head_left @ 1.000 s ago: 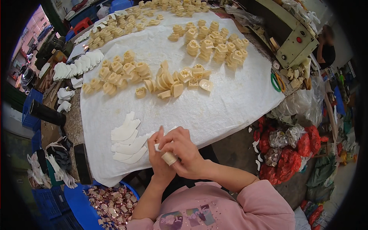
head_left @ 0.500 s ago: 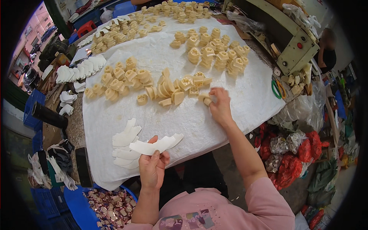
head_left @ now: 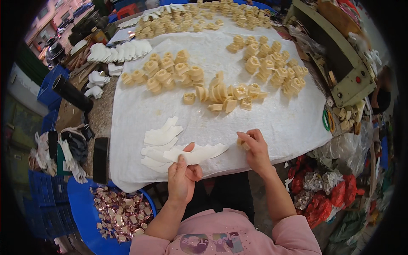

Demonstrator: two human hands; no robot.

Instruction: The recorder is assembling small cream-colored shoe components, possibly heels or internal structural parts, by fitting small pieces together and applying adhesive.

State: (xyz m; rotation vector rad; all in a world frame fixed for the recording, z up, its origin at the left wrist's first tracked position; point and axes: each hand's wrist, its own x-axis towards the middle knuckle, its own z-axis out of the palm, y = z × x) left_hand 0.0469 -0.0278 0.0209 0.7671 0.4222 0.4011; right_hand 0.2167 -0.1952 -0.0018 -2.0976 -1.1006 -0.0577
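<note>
My left hand [head_left: 180, 180] pinches a curved white paper piece [head_left: 197, 156] with a jagged edge, thumb on top. Just beyond it, more cut white paper pieces [head_left: 161, 138] lie in a loose, fanned pile on the cloth. Over the near right part of the table, my right hand [head_left: 257, 154] is closed on a small cream moulded piece [head_left: 243, 143], partly covered by the fingers. Similar cream moulded pieces [head_left: 219, 92] lie in a row ahead of my hands, apart from both.
White cloth [head_left: 276, 119] covers the table. Stacked cream pieces [head_left: 170, 70] stand farther off, with white paper stacks [head_left: 119, 52] at the far left. A phone [head_left: 101, 159] lies at the left edge, above a blue basin [head_left: 80, 204] of shiny wrapped items. Green-handled scissors [head_left: 326, 120] lie right.
My right hand has drawn back toward me with the cream piece, away from the row. My left hand keeps its hold on the paper piece. The whole view has shifted.
</note>
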